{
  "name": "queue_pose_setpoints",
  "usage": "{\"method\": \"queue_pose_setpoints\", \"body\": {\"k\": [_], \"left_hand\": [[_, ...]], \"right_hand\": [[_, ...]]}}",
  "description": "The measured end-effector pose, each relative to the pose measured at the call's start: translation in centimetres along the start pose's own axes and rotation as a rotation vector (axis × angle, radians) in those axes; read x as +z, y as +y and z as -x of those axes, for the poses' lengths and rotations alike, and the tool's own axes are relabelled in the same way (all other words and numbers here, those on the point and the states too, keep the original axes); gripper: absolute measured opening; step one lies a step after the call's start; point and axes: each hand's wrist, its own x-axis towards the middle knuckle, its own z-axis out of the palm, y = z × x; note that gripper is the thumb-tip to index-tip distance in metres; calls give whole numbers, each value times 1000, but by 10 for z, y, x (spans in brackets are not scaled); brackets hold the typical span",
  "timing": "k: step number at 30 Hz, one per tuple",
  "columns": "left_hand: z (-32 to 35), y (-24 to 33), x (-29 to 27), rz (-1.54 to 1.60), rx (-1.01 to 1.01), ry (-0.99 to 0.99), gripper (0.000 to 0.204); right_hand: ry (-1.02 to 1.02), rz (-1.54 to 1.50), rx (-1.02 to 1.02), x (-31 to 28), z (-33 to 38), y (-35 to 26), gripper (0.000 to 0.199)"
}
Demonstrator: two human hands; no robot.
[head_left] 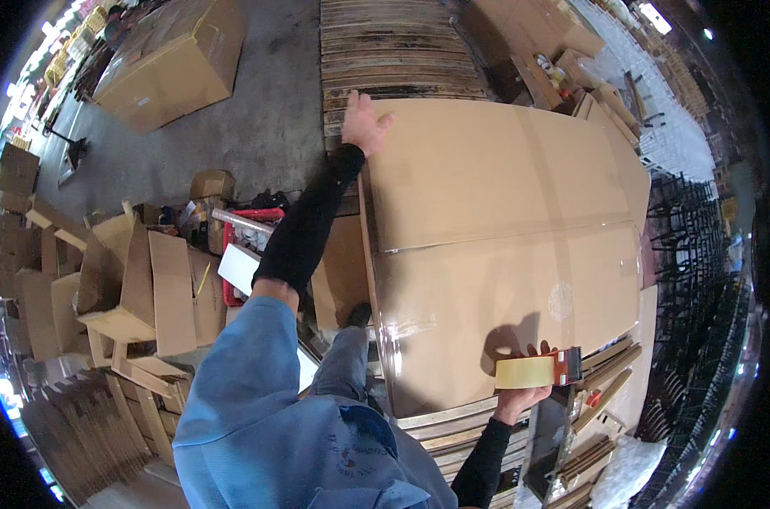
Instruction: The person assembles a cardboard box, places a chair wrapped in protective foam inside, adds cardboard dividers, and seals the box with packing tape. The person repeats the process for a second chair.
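Note:
A large brown cardboard box [487, 178] lies before me, its two top flaps meeting along a seam that runs left to right. My right hand [525, 400] grips a tape dispenser [529, 371] with a wide yellowish roll and a red and black head, held over the box's near right part. A shadow of hand and dispenser falls on the cardboard. My left hand [366, 127] reaches to the box's far left corner, fingers spread, holding nothing. Shiny clear tape shows down the box's left side near me.
Under the box runs a slatted wooden conveyor or platform [402, 51]. Another big carton [177, 64] stands on the floor at the far left. Open empty boxes [118, 280] and a red crate [232, 293] crowd the left. Stacked black metal frames [699, 254] line the right, with wood strips nearer.

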Motion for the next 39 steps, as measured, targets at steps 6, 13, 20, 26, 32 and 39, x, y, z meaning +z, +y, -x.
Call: {"method": "queue_pose_setpoints", "body": {"k": [6, 13, 20, 26, 32, 39], "left_hand": [[-26, -17, -2, 801, -459, -37, 56], [93, 22, -32, 1011, -319, -102, 62], [398, 195, -141, 666, 56, -81, 72], [456, 176, -116, 540, 567, 148, 29], [435, 171, -120, 365, 630, 83, 48], [344, 155, -116, 270, 354, 243, 34]], "right_hand": [[78, -74, 42, 7, 8, -7, 68], [98, -370, 111, -3, -1, 19, 60], [44, -227, -22, -3, -7, 15, 51], [360, -279, -40, -22, 12, 0, 41], [258, -548, 308, -73, -13, 37, 32], [116, -821, 251, 36, -60, -14, 30]]}}
